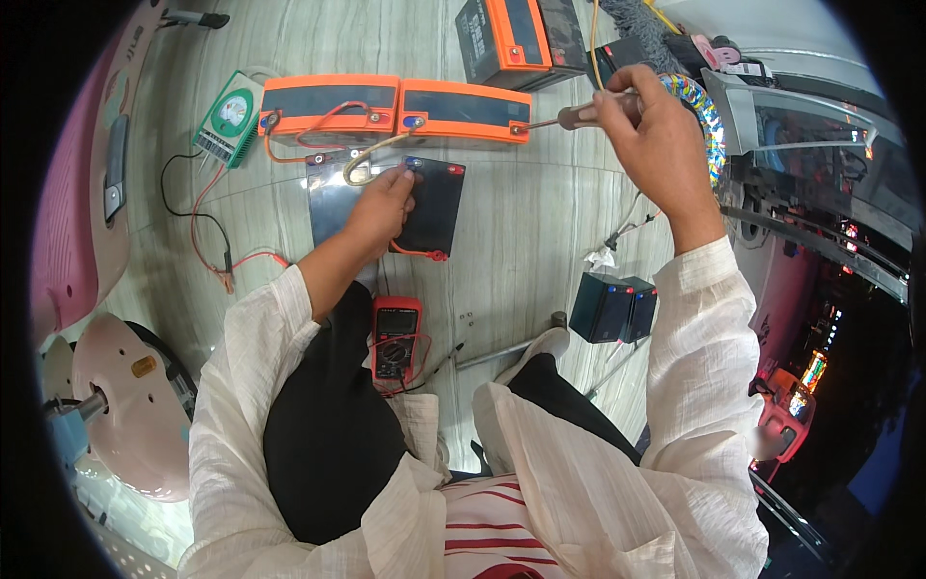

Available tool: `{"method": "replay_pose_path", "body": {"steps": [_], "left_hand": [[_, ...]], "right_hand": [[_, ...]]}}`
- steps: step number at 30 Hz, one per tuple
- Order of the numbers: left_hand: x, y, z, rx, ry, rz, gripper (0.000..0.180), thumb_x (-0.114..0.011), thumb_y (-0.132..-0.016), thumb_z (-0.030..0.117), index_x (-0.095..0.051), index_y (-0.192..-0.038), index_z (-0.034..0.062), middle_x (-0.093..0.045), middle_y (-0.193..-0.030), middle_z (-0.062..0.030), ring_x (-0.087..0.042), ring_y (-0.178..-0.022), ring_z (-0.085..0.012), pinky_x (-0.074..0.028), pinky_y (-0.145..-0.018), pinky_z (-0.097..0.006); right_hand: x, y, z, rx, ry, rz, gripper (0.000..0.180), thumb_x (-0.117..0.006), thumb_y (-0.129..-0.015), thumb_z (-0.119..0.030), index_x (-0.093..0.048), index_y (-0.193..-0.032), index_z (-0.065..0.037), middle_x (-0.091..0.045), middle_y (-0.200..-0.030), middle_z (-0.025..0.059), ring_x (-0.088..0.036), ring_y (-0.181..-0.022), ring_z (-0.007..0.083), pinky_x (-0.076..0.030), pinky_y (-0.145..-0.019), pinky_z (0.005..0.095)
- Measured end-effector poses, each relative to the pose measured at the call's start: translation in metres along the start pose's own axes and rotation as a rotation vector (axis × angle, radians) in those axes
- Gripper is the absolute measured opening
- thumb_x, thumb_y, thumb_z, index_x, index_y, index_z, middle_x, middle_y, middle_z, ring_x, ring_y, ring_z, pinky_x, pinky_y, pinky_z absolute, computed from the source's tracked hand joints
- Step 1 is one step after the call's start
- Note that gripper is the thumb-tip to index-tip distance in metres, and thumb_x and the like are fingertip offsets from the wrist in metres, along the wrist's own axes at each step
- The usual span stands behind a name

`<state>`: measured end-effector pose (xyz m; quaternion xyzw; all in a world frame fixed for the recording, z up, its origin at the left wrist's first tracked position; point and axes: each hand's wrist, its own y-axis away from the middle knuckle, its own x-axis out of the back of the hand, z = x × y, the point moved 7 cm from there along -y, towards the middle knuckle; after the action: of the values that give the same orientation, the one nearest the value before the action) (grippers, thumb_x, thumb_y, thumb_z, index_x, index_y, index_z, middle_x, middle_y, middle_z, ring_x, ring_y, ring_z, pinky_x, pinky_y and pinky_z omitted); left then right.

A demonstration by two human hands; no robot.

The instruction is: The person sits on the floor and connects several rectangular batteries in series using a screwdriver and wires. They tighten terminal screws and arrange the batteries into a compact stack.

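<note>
My right hand (656, 135) grips the handle of a screwdriver (577, 117). Its shaft points left, and the tip meets the red terminal at the right end of an orange-topped battery (467, 112). A second orange-topped battery (330, 108) stands end to end with it, with red wires (333, 116) at its terminals. In front of them are two black batteries (434, 207) side by side. My left hand (381, 214) rests over these, fingers pressed together close to a blue terminal; what they pinch, if anything, is hidden. A beige cable (359, 172) loops beside the left fingers.
A green meter with clip leads (231, 109) lies at the left. Near my knee is a red multimeter (395, 338). Small dark batteries (603, 307) stand at the right, more orange batteries (516, 43) at the back. A pink scooter body (82, 193) borders the left, a wheel (712, 125) the right.
</note>
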<state>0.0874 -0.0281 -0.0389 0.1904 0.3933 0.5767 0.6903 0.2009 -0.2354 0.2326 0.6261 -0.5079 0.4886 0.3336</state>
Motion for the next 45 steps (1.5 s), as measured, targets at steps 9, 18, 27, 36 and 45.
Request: {"method": "replay_pose_path", "body": {"steps": [9,18,27,36,45], "left_hand": [[0.014,-0.008,0.002,-0.089,0.038,0.054,0.032,-0.041,-0.104,0.031,-0.056,-0.114,0.0039,-0.067,-0.086,-0.0079,-0.051,-0.067,-0.0069,-0.040,-0.060,-0.021],[0.007,0.009,0.032,-0.133,0.189,-0.036,0.025,-0.047,-0.104,0.024,-0.056,-0.117,0.0045,-0.068,-0.101,-0.0090,-0.062,-0.078,-0.0089,-0.052,-0.070,-0.023],[0.001,0.012,0.041,-0.198,0.274,-0.103,0.021,-0.044,-0.105,0.017,-0.056,-0.116,0.0051,-0.066,-0.102,-0.0090,-0.065,-0.084,-0.0114,-0.057,-0.077,-0.025],[0.002,0.009,0.042,-0.241,0.406,-0.122,0.020,-0.045,-0.105,0.019,-0.054,-0.117,0.0059,-0.066,-0.105,-0.0117,-0.066,-0.087,-0.0142,-0.057,-0.081,-0.027],[0.000,0.005,0.039,-0.255,0.470,-0.122,0.019,-0.045,-0.105,0.020,-0.053,-0.116,0.0066,-0.065,-0.110,-0.0131,-0.066,-0.089,-0.0160,-0.057,-0.084,-0.028]], "right_hand": [[0.000,-0.005,-0.006,-0.054,0.025,-0.100,0.032,-0.066,-0.087,-0.022,-0.057,-0.107,0.001,-0.070,-0.082,0.0159,-0.069,-0.080,0.0299,-0.052,-0.069,0.0358],[0.000,-0.003,-0.001,-0.069,-0.019,-0.074,0.026,-0.064,-0.085,-0.015,-0.055,-0.103,0.002,-0.071,-0.080,0.0153,-0.069,-0.077,0.0288,-0.052,-0.069,0.0359],[0.003,-0.005,-0.005,-0.094,0.005,-0.088,0.027,-0.064,-0.087,-0.017,-0.054,-0.103,0.002,-0.071,-0.082,0.0159,-0.069,-0.077,0.0293,-0.052,-0.070,0.0370],[0.000,-0.007,-0.003,-0.129,0.030,-0.105,0.027,-0.065,-0.087,-0.020,-0.057,-0.101,0.002,-0.071,-0.081,0.0168,-0.069,-0.077,0.0301,-0.052,-0.070,0.0371],[0.003,-0.005,-0.003,-0.080,0.052,-0.042,0.031,-0.066,-0.089,-0.028,-0.059,-0.098,0.001,-0.070,-0.076,0.0167,-0.068,-0.071,0.0329,-0.051,-0.064,0.0371]]}}
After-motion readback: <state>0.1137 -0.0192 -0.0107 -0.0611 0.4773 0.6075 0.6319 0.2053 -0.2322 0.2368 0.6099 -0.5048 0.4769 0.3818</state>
